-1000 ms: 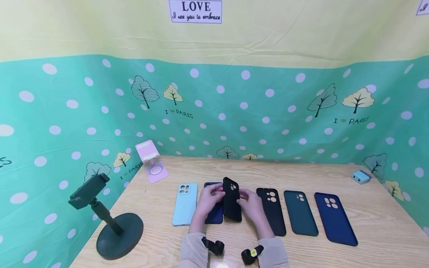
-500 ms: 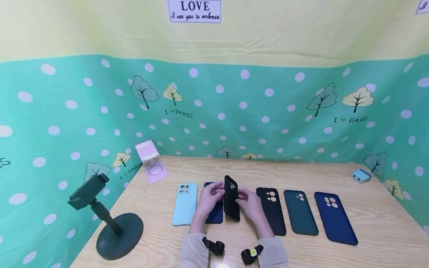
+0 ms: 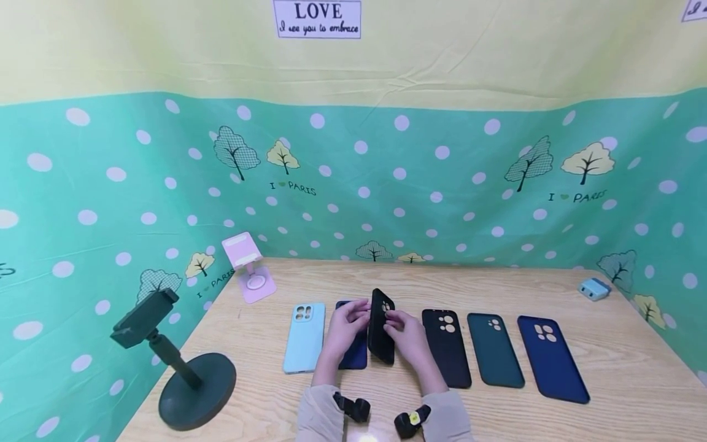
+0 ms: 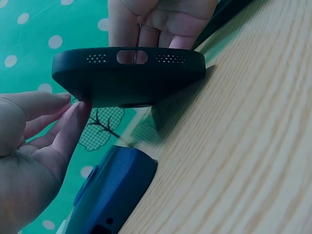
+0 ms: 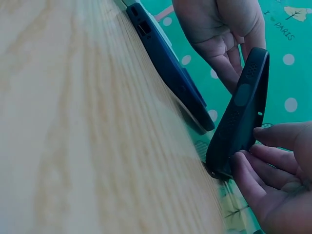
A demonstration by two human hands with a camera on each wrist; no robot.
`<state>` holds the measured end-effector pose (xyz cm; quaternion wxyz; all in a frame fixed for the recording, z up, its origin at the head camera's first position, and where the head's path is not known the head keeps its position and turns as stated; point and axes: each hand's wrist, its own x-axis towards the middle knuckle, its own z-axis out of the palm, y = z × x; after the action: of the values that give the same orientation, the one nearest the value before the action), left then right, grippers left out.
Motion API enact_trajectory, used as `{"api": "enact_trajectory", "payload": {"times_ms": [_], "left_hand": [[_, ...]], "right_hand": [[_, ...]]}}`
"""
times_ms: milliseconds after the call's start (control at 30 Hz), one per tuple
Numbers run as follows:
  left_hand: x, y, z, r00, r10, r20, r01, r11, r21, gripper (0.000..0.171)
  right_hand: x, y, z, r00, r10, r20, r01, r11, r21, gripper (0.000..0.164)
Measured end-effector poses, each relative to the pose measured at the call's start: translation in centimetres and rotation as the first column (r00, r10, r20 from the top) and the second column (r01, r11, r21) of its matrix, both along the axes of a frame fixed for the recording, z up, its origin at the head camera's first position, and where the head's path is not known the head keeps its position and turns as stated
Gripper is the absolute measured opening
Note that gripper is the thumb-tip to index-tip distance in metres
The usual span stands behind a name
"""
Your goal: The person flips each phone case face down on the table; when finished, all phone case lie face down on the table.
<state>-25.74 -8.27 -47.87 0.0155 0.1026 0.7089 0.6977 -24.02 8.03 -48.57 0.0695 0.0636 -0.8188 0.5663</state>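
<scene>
A hollow black phone case (image 3: 380,334) stands tilted on its long edge above the table, between both hands. My left hand (image 3: 345,328) pinches its left edge; in the left wrist view, its fingertips (image 4: 78,109) meet the lower corner of the case (image 4: 129,73). From the other side, my right hand (image 3: 409,337) holds the right rim near the camera cutouts. The right wrist view shows thumb and fingers of the right hand (image 5: 275,165) at the rim of the case (image 5: 239,109). Partly behind my left hand lies a dark blue phone case (image 3: 356,355).
A light blue case (image 3: 305,344) lies left of the hands. Rightward are another black case (image 3: 450,353), a dark green case (image 3: 496,353) and a blue case (image 3: 552,362). A black stand (image 3: 193,393), a pink stand (image 3: 255,282) and a light blue charger (image 3: 594,288) stand toward the edges.
The black phone case has turned more edge-on, its top tipping slightly. My right hand's fingers have shifted left and up along it, toward the camera cutouts. The left hand stays almost still.
</scene>
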Motion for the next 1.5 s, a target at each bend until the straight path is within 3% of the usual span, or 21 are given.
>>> {"api": "enact_trajectory", "payload": {"times_ms": [667,1167,1500], "left_hand": [[0.0,0.3,-0.1,1.0,-0.026,-0.002,0.026,1.0,0.006,0.04],[0.0,0.6,-0.7,0.999,-0.036,-0.031,0.034,0.996,-0.082,0.044],[0.2,0.8,-0.5,0.998,-0.048,-0.045,0.042,0.991,-0.126,0.044]], "right_hand": [[0.3,-0.9,0.7,0.989,0.025,0.143,0.011,0.969,-0.246,0.041],[0.1,-1.2,0.3,0.982,0.001,0.191,0.04,0.977,-0.211,0.042],[0.4,-1.0,0.8,0.981,-0.002,0.195,0.046,0.974,-0.223,0.041]]}}
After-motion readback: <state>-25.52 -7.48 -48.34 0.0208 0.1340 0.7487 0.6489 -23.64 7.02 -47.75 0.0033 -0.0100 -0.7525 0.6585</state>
